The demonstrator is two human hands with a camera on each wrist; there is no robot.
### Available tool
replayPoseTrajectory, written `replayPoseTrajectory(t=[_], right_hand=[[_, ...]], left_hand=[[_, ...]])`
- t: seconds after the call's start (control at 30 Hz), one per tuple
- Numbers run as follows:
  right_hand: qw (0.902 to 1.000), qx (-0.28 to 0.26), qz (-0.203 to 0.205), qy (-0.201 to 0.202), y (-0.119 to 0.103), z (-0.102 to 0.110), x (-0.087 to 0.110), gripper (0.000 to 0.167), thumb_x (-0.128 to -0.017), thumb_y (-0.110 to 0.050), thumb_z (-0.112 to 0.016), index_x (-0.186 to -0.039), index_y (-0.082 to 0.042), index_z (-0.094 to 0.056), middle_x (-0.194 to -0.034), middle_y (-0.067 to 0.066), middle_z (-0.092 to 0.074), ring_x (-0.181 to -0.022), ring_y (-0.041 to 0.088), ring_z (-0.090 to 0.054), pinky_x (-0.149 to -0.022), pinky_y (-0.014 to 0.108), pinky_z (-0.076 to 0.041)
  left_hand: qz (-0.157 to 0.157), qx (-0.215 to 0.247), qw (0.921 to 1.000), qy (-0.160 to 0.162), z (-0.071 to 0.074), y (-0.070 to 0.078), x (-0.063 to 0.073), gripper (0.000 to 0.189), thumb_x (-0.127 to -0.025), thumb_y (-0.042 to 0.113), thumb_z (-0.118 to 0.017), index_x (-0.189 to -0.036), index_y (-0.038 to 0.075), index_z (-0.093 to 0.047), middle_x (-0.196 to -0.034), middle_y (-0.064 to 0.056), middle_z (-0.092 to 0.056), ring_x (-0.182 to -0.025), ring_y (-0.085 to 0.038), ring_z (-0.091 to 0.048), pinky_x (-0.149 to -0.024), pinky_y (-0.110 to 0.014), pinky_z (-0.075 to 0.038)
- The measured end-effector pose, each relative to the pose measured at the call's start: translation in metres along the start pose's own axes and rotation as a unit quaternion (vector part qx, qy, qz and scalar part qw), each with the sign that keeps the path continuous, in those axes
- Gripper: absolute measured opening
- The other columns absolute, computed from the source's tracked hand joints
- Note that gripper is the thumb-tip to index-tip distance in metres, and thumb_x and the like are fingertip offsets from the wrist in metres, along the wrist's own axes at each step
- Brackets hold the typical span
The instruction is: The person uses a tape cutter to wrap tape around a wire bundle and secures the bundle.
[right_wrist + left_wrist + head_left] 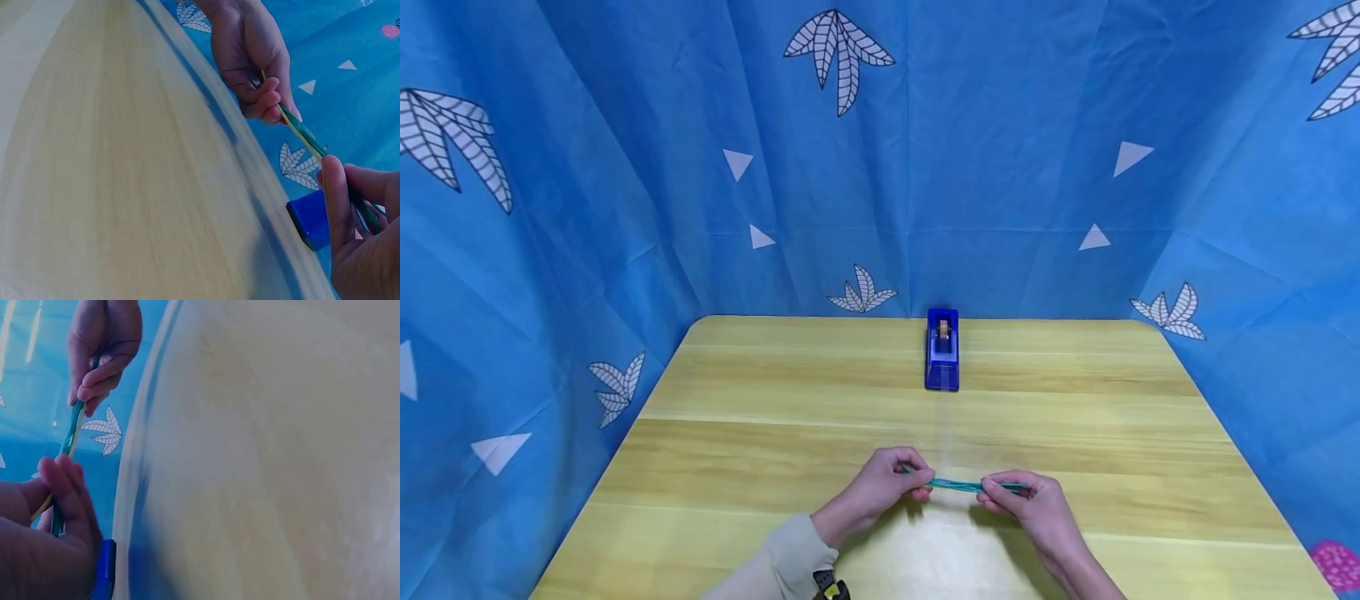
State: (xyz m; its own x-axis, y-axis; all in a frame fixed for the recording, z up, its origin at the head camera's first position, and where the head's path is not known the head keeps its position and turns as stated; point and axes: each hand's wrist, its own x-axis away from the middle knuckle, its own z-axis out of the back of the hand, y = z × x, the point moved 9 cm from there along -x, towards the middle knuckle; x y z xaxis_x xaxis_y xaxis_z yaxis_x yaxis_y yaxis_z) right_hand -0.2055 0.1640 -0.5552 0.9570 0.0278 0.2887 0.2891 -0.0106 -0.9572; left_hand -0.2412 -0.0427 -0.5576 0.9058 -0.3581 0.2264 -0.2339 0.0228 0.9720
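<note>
A short bundle of thin, wire-like green strands [957, 485], with a yellow one along it, is stretched level between both hands above the table. My left hand [887, 483] pinches its left end between thumb and fingers. At the other end my right hand [1033, 508] grips it the same way, and the tips stick out past the fingers. The blue tape dispenser [942, 354] stands at the table's far edge, with a roll inside. From its front a faint clear strip of tape [945, 425] runs toward the middle of the bundle, overlapping it in the head view.
The wood-grain table [760, 400] has rounded far corners. Behind it and at both sides hangs a blue curtain [1000, 108] with white leaf and triangle prints. A dark watch-like band [830, 586] shows at the left cuff.
</note>
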Motion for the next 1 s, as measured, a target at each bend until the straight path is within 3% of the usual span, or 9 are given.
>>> replayPoseTrajectory(t=[0.27,0.43,0.57,0.77,1.0], right_hand=[[0.9968,-0.034,-0.013,-0.072,-0.002,-0.007,-0.002,0.032,-0.098,-0.012,-0.071,-0.118,0.013,-0.066,-0.095,0.007,-0.076,-0.088,0.014,-0.077,-0.088,0.028,-0.062],[0.9902,-0.026,-0.020,-0.136,-0.004,-0.015,-0.002,0.041,-0.102,-0.023,-0.066,-0.124,0.012,-0.062,-0.103,0.009,-0.073,-0.094,0.018,-0.075,-0.090,0.029,-0.062],[0.9849,-0.027,-0.038,-0.167,-0.002,-0.020,-0.002,0.036,-0.102,-0.023,-0.067,-0.122,0.007,-0.067,-0.103,0.013,-0.077,-0.092,0.017,-0.076,-0.085,0.026,-0.063],[0.9834,-0.055,-0.030,-0.171,-0.004,-0.019,-0.003,0.026,-0.100,-0.012,-0.068,-0.117,0.008,-0.071,-0.100,0.010,-0.078,-0.092,0.013,-0.076,-0.087,0.024,-0.061],[0.9886,-0.032,-0.009,-0.147,-0.005,-0.014,-0.005,0.028,-0.099,-0.007,-0.069,-0.118,0.013,-0.069,-0.099,0.012,-0.078,-0.089,0.012,-0.076,-0.087,0.025,-0.062]], left_hand=[[-0.051,-0.053,0.9969,0.026,0.004,0.013,0.001,0.011,-0.092,0.006,-0.075,-0.096,-0.005,-0.074,-0.075,-0.003,-0.072,-0.063,-0.009,-0.064,-0.055,-0.014,-0.052],[-0.068,-0.070,0.9947,0.033,0.004,0.016,0.001,0.013,-0.091,0.008,-0.077,-0.095,-0.004,-0.074,-0.076,-0.005,-0.073,-0.063,-0.009,-0.065,-0.057,-0.017,-0.055],[-0.085,-0.090,0.9914,0.042,0.004,0.018,0.002,0.013,-0.091,0.009,-0.078,-0.093,-0.003,-0.074,-0.078,-0.009,-0.073,-0.063,-0.010,-0.065,-0.060,-0.021,-0.058],[-0.105,-0.094,0.9892,0.041,0.002,0.024,0.004,0.008,-0.091,0.007,-0.078,-0.090,-0.001,-0.076,-0.082,-0.019,-0.074,-0.063,-0.010,-0.065,-0.061,-0.023,-0.060],[-0.096,-0.088,0.9905,0.045,0.000,0.022,0.005,0.009,-0.091,0.009,-0.078,-0.091,0.000,-0.076,-0.084,-0.018,-0.075,-0.065,-0.012,-0.067,-0.064,-0.025,-0.061]])
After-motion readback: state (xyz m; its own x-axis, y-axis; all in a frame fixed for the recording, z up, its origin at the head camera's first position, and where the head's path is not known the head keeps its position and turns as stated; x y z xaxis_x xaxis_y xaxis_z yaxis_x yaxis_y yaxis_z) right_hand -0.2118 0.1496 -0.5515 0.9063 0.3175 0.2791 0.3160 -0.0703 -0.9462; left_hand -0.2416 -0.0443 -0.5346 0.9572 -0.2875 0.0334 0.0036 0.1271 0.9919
